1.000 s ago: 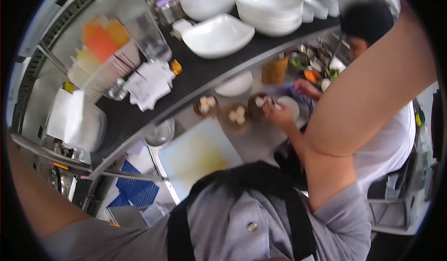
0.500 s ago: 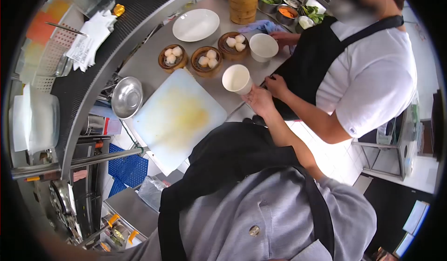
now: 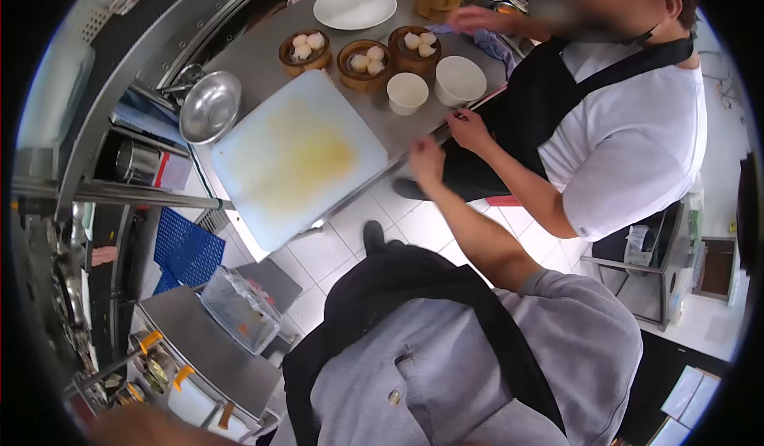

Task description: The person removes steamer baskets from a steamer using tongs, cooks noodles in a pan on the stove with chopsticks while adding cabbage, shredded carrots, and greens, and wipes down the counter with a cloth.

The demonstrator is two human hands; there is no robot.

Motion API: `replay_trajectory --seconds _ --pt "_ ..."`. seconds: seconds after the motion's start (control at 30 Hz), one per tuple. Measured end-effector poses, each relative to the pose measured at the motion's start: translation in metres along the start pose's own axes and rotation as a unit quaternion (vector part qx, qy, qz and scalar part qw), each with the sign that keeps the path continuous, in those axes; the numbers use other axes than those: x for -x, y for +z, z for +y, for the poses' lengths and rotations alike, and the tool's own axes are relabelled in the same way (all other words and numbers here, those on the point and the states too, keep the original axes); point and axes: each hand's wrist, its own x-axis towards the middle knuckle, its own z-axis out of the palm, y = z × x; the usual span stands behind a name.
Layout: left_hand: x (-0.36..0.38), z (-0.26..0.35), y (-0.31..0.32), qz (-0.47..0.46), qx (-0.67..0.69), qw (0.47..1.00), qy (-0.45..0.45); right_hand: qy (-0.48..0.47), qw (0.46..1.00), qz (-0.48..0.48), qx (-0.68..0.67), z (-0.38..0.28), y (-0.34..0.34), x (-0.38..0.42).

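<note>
Head camera view: we look down on a steel counter (image 3: 263, 58) beside a person in a white shirt (image 3: 649, 136) and black apron. Our right hand (image 3: 427, 162) is near the counter's front edge, fingers curled; blur keeps us from telling whether they grip something small. Our left hand is out of view, so we cannot tell its fingers' state. Nearest our right hand, a small white cup (image 3: 407, 96) stands upright, with a larger white bowl (image 3: 460, 84) just beside it. The person's nearer hand (image 3: 469, 130) is close to that bowl.

Behind the cup sit three round bamboo steamers (image 3: 364, 86) of pale dumplings (image 3: 360, 62); beyond them lies an oval plate (image 3: 355, 8). A stained cutting board (image 3: 278, 159) is to our left, a metal bowl (image 3: 210, 108) past it.

We judge the cup set down and released; grasping it would call for opening our fingers and avoiding the person's hand.
</note>
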Motion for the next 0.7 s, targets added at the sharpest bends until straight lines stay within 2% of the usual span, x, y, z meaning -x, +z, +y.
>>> replay_trajectory --seconds 0.03,0.07,0.1,0.17,0.2,0.23,0.27,0.3,0.33,0.37,0.43,0.47,0.5,0.53,0.57,0.63,0.7 --pt "-0.005 -0.009 -0.025 0.04 -0.01 0.999 0.002 -0.032 0.997 -0.059 -0.046 -0.019 -0.013 0.03" --pt "-0.005 -0.022 -0.047 0.076 -0.027 0.997 0.004 0.002 0.988 -0.15 -0.04 -0.03 -0.019 0.063" --pt "0.002 -0.041 -0.063 0.102 -0.058 0.993 0.015 -0.053 0.973 -0.213 -0.067 -0.034 -0.023 0.095" --pt "0.042 -0.105 -0.074 0.093 -0.178 0.977 0.069 -0.069 0.915 -0.365 -0.161 -0.061 -0.033 0.158" --pt "0.08 -0.144 -0.062 0.048 -0.245 0.965 0.084 -0.089 0.873 -0.447 -0.172 -0.072 -0.029 0.18" --pt "0.129 -0.18 -0.042 -0.003 -0.235 0.972 0.006 -0.106 0.841 -0.502 -0.171 -0.085 -0.03 0.191" --pt "0.212 -0.204 -0.004 0.06 -0.025 0.959 -0.276 -0.121 0.805 -0.554 -0.171 -0.097 -0.03 0.201" --pt "0.254 -0.212 0.019 0.121 0.201 0.834 -0.499 -0.178 0.774 -0.59 -0.15 -0.12 -0.026 0.209" --pt "0.271 -0.22 0.014 0.088 0.177 0.773 -0.604 -0.212 0.753 -0.606 -0.142 -0.141 -0.018 0.216" --pt "0.25 -0.191 0.003 0.113 0.214 0.688 -0.685 -0.245 0.732 -0.621 -0.136 -0.162 -0.009 0.224" --pt "0.198 -0.232 0.004 0.105 0.356 0.744 -0.555 -0.206 0.736 -0.62 -0.18 -0.188 0.008 0.225" --pt "0.154 -0.197 0.002 0.091 0.343 0.776 -0.521 -0.201 0.741 -0.612 -0.19 -0.201 0.017 0.224" --pt "0.108 -0.196 0.002 0.018 0.381 0.801 -0.461 -0.23 0.755 -0.587 -0.181 -0.216 0.031 0.222" --pt "0.059 -0.17 0.008 0.028 0.376 0.811 -0.447 -0.189 0.768 -0.58 -0.194 -0.229 0.044 0.226" --pt "0.011 -0.151 0.016 0.001 0.385 0.828 -0.407 -0.161 0.781 -0.573 -0.188 -0.236 0.063 0.23" --pt "-0.065 -0.104 0.042 -0.088 0.344 0.891 -0.281 -0.152 0.802 -0.561 -0.137 -0.261 0.088 0.242" --pt "-0.12 -0.042 0.081 -0.161 0.345 0.896 -0.229 -0.168 0.788 -0.574 -0.148 -0.266 0.112 0.255"
